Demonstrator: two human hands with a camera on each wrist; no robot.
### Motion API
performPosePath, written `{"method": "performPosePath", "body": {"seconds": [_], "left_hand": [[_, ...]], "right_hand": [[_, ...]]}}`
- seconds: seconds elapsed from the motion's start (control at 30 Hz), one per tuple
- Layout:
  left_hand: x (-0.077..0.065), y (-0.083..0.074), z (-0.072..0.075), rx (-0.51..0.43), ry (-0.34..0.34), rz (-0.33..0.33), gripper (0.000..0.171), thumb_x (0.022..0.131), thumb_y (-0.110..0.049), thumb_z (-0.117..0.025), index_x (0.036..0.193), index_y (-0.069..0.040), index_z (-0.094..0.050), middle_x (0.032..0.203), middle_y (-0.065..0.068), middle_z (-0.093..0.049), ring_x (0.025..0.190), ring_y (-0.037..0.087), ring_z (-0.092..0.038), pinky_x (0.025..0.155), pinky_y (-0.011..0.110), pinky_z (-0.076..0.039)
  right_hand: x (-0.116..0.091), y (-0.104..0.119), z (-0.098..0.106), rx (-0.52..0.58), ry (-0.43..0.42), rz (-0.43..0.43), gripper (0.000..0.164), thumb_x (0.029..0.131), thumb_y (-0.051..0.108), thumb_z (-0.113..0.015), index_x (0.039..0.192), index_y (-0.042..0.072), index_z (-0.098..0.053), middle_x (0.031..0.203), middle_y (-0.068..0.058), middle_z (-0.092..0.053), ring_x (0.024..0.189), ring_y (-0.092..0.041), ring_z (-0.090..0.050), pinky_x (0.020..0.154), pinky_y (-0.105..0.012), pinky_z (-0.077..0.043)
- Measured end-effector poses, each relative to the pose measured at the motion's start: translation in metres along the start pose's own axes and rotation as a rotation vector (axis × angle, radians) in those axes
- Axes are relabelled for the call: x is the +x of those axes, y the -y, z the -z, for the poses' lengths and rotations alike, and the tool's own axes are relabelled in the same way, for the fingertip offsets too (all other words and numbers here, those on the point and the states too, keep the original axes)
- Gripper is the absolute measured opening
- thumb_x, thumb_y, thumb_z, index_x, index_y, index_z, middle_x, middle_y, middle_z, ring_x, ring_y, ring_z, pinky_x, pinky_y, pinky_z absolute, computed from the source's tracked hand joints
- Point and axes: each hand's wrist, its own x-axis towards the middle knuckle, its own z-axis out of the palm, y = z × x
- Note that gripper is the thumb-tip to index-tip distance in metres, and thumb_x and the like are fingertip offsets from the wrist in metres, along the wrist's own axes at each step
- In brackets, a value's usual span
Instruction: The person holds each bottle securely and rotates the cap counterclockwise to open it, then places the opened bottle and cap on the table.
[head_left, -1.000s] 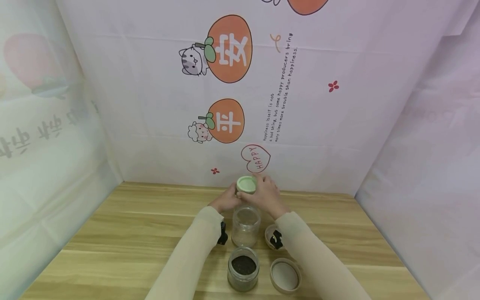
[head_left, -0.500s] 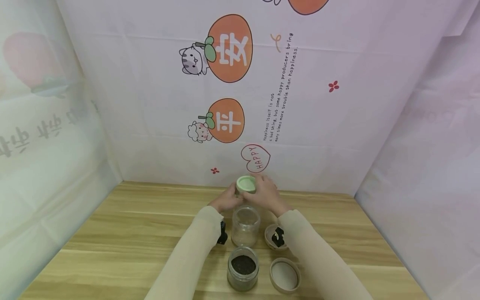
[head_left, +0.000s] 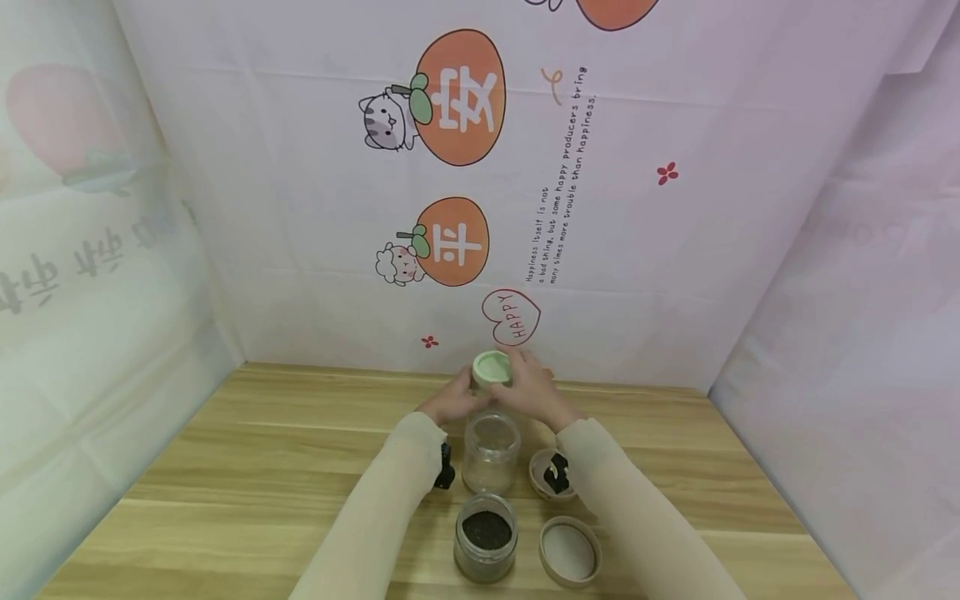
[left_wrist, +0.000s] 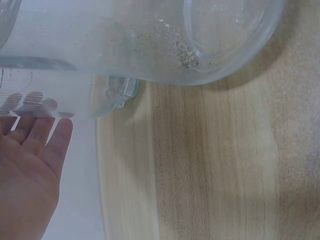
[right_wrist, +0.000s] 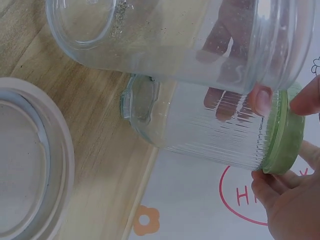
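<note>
At the back of the table stands a ribbed clear glass jar (right_wrist: 200,130) with a light green lid (head_left: 492,367) on its mouth. My left hand (head_left: 453,400) holds this jar from the left, its fingers (left_wrist: 37,137) along the ribbed glass. From the right, my right hand (head_left: 532,393) grips the green lid by its edge, thumb and fingers on opposite sides in the right wrist view. Just in front is a lidless clear jar (head_left: 491,467) with a few brown crumbs inside. It covers part of the ribbed jar in both wrist views.
Nearest the viewer, an open jar (head_left: 485,562) holds dark, grainy stuff. To its right lies an upturned round lid (head_left: 570,551). Another lid (head_left: 540,485) is partly behind the right wrist's black camera. A white printed cloth (head_left: 337,325) backs the wooden table (head_left: 225,492).
My right hand has shifted slightly around the green lid, its thumb moving a little to the right. The left hand and the other jars and lids stay in place.
</note>
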Motion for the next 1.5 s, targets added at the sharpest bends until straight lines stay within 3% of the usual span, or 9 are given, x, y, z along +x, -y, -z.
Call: {"method": "performPosePath", "body": {"seconds": [0.33, 0.57, 0.7, 0.87, 1.07, 1.2, 1.37, 1.5], "left_hand": [[-0.002, -0.001, 0.0, 0.029, -0.008, 0.031, 0.081, 0.097, -0.029, -0.067, 0.155, 0.001, -0.019, 0.155, 0.025, -0.03, 0.142, 0.042, -0.029, 0.114, 0.058, -0.027], [0.005, 0.003, 0.0, -0.015, 0.052, -0.101, 0.066, 0.099, -0.015, -0.063, 0.154, -0.005, -0.028, 0.152, 0.014, -0.041, 0.14, 0.031, -0.038, 0.115, 0.048, -0.032], [0.007, 0.003, 0.0, -0.036, 0.067, -0.136, 0.06, 0.1, -0.012, -0.062, 0.152, -0.005, -0.034, 0.149, 0.013, -0.046, 0.138, 0.028, -0.042, 0.115, 0.045, -0.033], [0.008, 0.003, 0.0, -0.056, 0.068, -0.132, 0.059, 0.099, -0.009, -0.063, 0.152, -0.008, -0.036, 0.148, 0.009, -0.048, 0.136, 0.025, -0.044, 0.114, 0.044, -0.033], [0.009, 0.004, 0.0, -0.083, 0.092, -0.172, 0.054, 0.098, -0.006, -0.064, 0.147, -0.008, -0.043, 0.141, 0.007, -0.055, 0.132, 0.022, -0.049, 0.112, 0.043, -0.037], [0.008, 0.005, 0.0, -0.078, 0.082, -0.137, 0.055, 0.098, -0.01, -0.065, 0.148, -0.007, -0.041, 0.141, 0.009, -0.054, 0.132, 0.025, -0.048, 0.111, 0.045, -0.038], [0.004, 0.002, 0.0, -0.063, 0.054, -0.057, 0.069, 0.097, -0.017, -0.068, 0.154, -0.008, -0.029, 0.152, 0.011, -0.042, 0.14, 0.029, -0.039, 0.114, 0.051, -0.033], [0.005, 0.004, 0.0, -0.071, 0.065, -0.069, 0.068, 0.096, -0.017, -0.069, 0.153, -0.014, -0.033, 0.152, 0.005, -0.043, 0.141, 0.025, -0.037, 0.115, 0.053, -0.03]], "right_hand": [[0.0, 0.003, 0.0, 0.039, 0.025, -0.017, 0.084, 0.083, 0.031, -0.067, 0.154, 0.003, -0.033, 0.146, -0.021, -0.041, 0.117, -0.03, -0.05, 0.092, -0.05, -0.048], [0.004, 0.012, -0.001, -0.102, -0.028, -0.082, 0.098, 0.077, 0.059, -0.077, 0.153, 0.01, -0.039, 0.142, -0.02, -0.048, 0.119, -0.034, -0.05, 0.091, -0.057, -0.044], [0.006, 0.014, -0.001, -0.187, -0.049, -0.102, 0.099, 0.076, 0.069, -0.074, 0.15, 0.011, -0.044, 0.137, -0.019, -0.051, 0.118, -0.035, -0.049, 0.09, -0.055, -0.045], [0.008, 0.015, -0.001, -0.247, -0.049, -0.132, 0.098, 0.075, 0.077, -0.068, 0.147, 0.014, -0.048, 0.131, -0.017, -0.052, 0.114, -0.032, -0.049, 0.09, -0.053, -0.045], [0.008, 0.016, 0.0, -0.291, -0.024, -0.158, 0.097, 0.075, 0.076, -0.07, 0.147, 0.015, -0.048, 0.129, -0.018, -0.054, 0.112, -0.033, -0.051, 0.09, -0.053, -0.045], [0.01, 0.015, 0.001, -0.298, -0.017, -0.16, 0.095, 0.076, 0.07, -0.073, 0.147, 0.013, -0.047, 0.128, -0.018, -0.056, 0.111, -0.032, -0.052, 0.09, -0.051, -0.046], [0.011, 0.016, 0.003, -0.278, -0.016, -0.133, 0.092, 0.078, 0.064, -0.076, 0.147, 0.01, -0.047, 0.125, -0.017, -0.058, 0.108, -0.03, -0.053, 0.089, -0.048, -0.047], [0.01, 0.017, 0.003, -0.265, -0.018, -0.097, 0.088, 0.079, 0.058, -0.077, 0.144, 0.007, -0.049, 0.123, -0.018, -0.06, 0.107, -0.03, -0.053, 0.088, -0.047, -0.047]]}}
